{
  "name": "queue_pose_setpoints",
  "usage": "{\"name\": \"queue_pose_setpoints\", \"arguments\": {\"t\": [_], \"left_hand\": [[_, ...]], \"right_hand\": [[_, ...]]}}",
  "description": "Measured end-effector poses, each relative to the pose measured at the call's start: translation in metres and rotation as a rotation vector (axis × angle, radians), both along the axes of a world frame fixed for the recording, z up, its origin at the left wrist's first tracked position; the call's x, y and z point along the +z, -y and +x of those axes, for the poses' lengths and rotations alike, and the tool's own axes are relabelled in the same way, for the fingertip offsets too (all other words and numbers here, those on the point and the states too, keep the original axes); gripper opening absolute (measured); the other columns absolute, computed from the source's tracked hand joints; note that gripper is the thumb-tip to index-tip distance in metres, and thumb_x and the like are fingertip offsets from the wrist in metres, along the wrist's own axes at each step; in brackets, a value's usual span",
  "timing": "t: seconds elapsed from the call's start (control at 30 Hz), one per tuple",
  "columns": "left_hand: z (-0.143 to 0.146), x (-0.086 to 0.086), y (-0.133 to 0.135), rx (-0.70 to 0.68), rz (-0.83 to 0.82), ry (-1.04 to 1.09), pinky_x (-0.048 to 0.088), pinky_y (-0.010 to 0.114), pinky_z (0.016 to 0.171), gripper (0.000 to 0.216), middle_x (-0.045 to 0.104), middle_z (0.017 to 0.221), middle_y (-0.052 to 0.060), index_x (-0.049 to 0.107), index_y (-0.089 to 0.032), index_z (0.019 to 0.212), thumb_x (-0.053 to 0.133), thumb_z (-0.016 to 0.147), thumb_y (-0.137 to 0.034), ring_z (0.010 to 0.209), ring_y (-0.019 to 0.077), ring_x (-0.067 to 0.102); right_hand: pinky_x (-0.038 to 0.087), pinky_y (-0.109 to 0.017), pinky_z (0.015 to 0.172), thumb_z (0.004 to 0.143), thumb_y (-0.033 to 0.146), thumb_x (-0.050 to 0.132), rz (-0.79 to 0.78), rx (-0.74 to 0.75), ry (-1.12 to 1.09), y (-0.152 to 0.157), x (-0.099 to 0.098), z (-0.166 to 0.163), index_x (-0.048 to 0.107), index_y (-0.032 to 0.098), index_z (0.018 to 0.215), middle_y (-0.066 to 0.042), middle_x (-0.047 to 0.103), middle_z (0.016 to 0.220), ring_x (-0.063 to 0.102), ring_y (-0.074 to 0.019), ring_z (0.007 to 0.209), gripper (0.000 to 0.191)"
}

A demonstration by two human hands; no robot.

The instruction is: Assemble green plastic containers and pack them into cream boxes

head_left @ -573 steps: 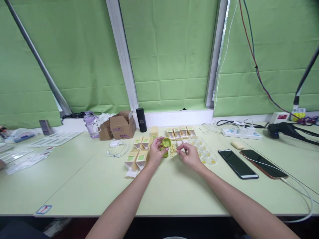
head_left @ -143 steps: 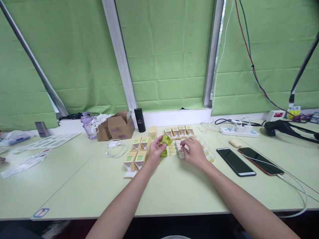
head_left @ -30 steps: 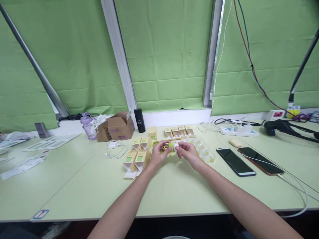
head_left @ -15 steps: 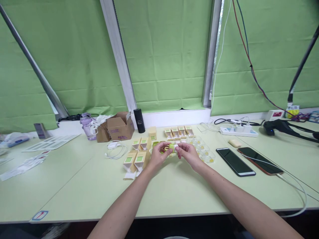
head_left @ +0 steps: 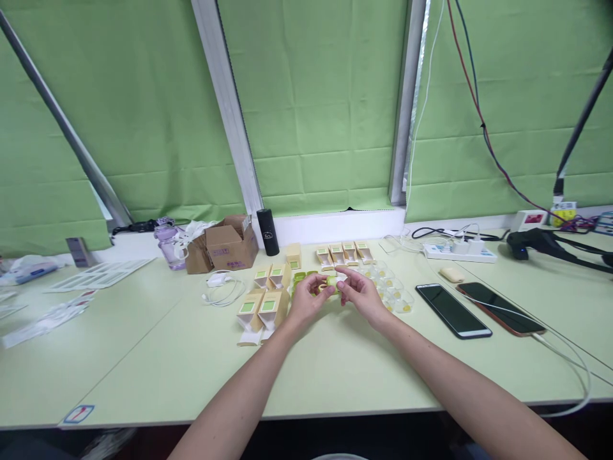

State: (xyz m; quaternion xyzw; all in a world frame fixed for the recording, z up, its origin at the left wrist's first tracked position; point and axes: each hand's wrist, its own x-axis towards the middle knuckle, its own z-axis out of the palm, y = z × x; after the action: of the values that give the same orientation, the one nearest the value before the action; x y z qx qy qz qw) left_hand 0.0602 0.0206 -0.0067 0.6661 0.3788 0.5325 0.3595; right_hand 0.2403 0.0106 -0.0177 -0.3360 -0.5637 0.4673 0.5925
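Note:
Above the table, in the middle of the head view, my left hand (head_left: 308, 298) pinches a small yellow-green piece with a whitish end (head_left: 332, 281). It is too small for me to tell its kind. My right hand (head_left: 363, 295) grips the whitish end, its thumb against it and the index finger lifted over the top. Behind my left hand, green rounded pieces (head_left: 299, 276) show in part. A clear plastic tray with round cups (head_left: 396, 295) lies just right of my right hand, with yellow bits in some cups. Small tan boxes with green labels (head_left: 272, 305) stand left of my left hand, flaps open.
More small open boxes (head_left: 338, 254) line up at the back. A brown carton (head_left: 232, 246), a black cylinder (head_left: 267, 233) and a purple bottle (head_left: 168, 246) stand back left. Two phones (head_left: 453, 311) and a power strip (head_left: 460, 253) lie on the right, with cables across the table.
My right index finger has risen off the small piece and stretched over its top. Both hands stay almost in the same place.

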Motion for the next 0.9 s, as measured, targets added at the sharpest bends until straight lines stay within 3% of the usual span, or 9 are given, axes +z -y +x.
{"name": "queue_pose_setpoints", "arguments": {"t": [0.13, 0.3, 0.5, 0.67, 0.9], "left_hand": [[0.001, -0.003, -0.001, 0.034, 0.02, -0.06, 0.05, 0.031, 0.075, 0.039, 0.075, 0.096, 0.01, 0.077, -0.017, 0.103, 0.084, 0.082, -0.049, 0.085, 0.0213, 0.066], [0.005, -0.001, 0.009, 0.153, 0.154, -0.147, 0.053, 0.037, 0.087, 0.035, 0.074, 0.119, 0.012, 0.079, -0.025, 0.12, 0.074, 0.094, -0.047, 0.114, 0.0291, 0.063], [0.007, 0.003, 0.023, 0.171, 0.357, -0.209, 0.044, 0.051, 0.116, 0.043, 0.069, 0.138, 0.012, 0.072, -0.029, 0.135, 0.075, 0.093, -0.04, 0.133, 0.0348, 0.057], [0.007, -0.003, 0.023, 0.145, 0.431, -0.341, 0.047, 0.049, 0.114, 0.053, 0.062, 0.153, 0.013, 0.062, -0.028, 0.149, 0.069, 0.097, -0.035, 0.134, 0.0355, 0.062], [0.009, -0.008, 0.022, 0.142, 0.365, -0.369, 0.053, 0.047, 0.104, 0.049, 0.068, 0.142, 0.015, 0.06, -0.026, 0.15, 0.061, 0.102, -0.038, 0.112, 0.0319, 0.071]], "right_hand": [[0.055, -0.031, 0.055, 0.075, 0.063, 0.085, 0.003, -0.01, 0.015, -0.002, -0.002, 0.0, 0.077, 0.021, 0.11, 0.003, 0.063, 0.068, 0.059, -0.0143, 0.054, 0.056], [0.057, -0.031, 0.054, 0.074, 0.064, 0.085, 0.018, -0.047, -0.017, -0.005, -0.004, -0.002, 0.075, 0.022, 0.109, 0.004, 0.061, 0.067, 0.059, -0.0148, 0.055, 0.055], [0.056, -0.031, 0.051, 0.074, 0.067, 0.085, 0.019, -0.078, -0.073, -0.006, -0.008, -0.007, 0.071, 0.022, 0.107, 0.003, 0.064, 0.068, 0.06, -0.0154, 0.054, 0.057], [0.055, -0.031, 0.05, 0.072, 0.07, 0.086, 0.013, -0.06, -0.111, -0.004, -0.007, -0.009, 0.067, 0.022, 0.101, 0.004, 0.062, 0.063, 0.059, -0.0154, 0.054, 0.058], [0.054, -0.032, 0.051, 0.073, 0.072, 0.085, -0.003, 0.012, -0.088, -0.001, -0.006, -0.008, 0.062, 0.023, 0.097, 0.002, 0.068, 0.067, 0.059, -0.0148, 0.051, 0.059]]}}
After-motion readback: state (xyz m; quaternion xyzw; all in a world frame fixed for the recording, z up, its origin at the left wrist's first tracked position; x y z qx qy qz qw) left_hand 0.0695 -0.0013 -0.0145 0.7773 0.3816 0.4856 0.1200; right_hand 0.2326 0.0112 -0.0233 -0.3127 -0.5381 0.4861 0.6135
